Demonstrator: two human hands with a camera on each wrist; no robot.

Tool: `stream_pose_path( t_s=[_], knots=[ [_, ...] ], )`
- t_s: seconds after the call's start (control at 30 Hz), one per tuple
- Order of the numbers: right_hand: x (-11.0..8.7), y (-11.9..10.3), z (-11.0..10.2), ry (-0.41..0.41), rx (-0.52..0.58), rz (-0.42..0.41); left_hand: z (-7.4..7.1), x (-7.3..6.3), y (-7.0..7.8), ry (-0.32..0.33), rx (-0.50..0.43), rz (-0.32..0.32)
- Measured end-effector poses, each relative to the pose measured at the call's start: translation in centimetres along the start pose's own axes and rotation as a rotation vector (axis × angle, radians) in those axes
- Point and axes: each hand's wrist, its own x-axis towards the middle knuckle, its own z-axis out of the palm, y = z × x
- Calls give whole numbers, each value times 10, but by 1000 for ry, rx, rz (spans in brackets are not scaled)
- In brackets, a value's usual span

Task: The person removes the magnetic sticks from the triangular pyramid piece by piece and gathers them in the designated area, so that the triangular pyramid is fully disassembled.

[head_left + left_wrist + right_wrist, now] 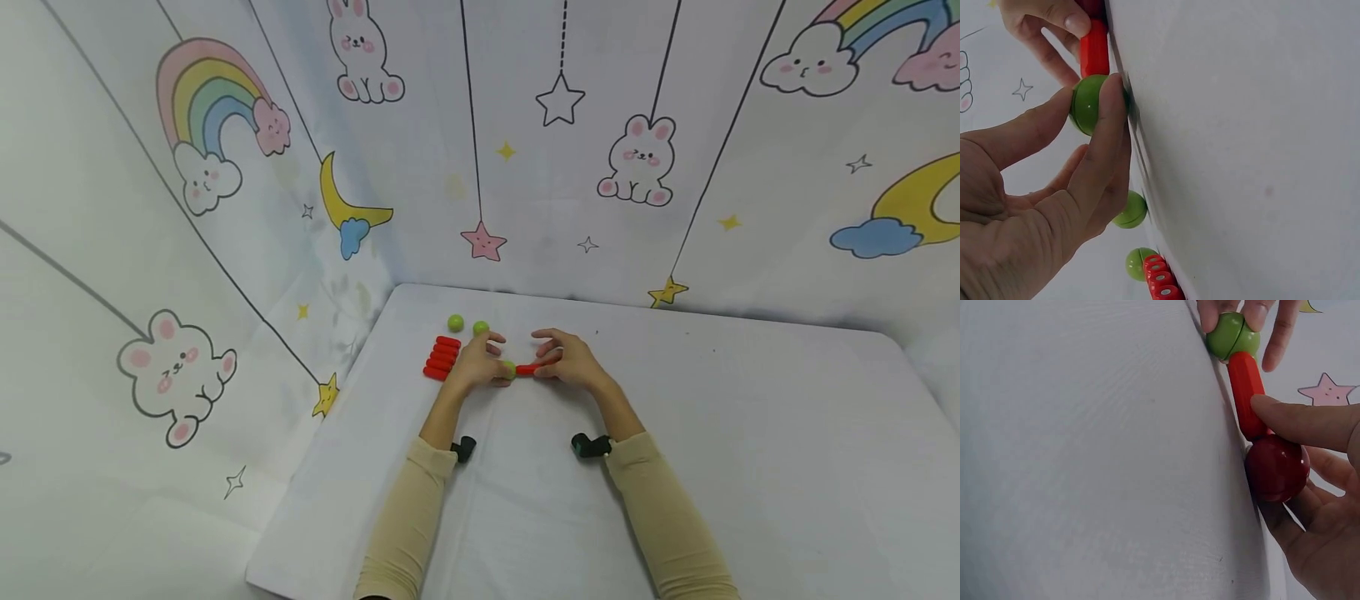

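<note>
My left hand (476, 363) pinches a glossy green ball (1089, 103) between thumb and fingers, low over the white table. A red faceted rod (1245, 394) meets that ball at one end. At its other end sits a dark red ball (1277, 467), largely hidden by fingers in the head view. My right hand (572, 360) grips the rod close to the dark red ball, the thumb lying along the rod's side. The rod and both balls form one straight line. Beyond my left hand are two more green balls, one (456, 322) farther left than the other (481, 328).
Several red rods (441, 358) lie side by side left of my left hand; their ends show pale round spots in the left wrist view. The white table (750, 433) stretches to the right. Patterned cloth (525, 183) hangs behind and along the left.
</note>
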Motion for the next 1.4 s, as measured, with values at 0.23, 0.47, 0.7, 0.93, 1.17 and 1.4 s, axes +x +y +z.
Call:
stream_pose_path(
  t_s=[0.23,0.47,0.7,0.93,1.17,1.4],
  knots=[
    [1,5,-1,8,-17,10,1,-1,3,-13,-11,-8],
    [1,8,-3,14,-58,30,4,0,3,-10,23,-25],
    [-1,10,-5,18,-63,31,5,0,4,-2,16,-31],
    [-1,7,-6,16,-65,29,5,-2,6,22,26,-7],
    [-2,3,-7,7,-70,22,6,-3,7,65,84,25],
    [-2,4,-6,8,-76,7,7,-6,9,93,130,45]
  ],
)
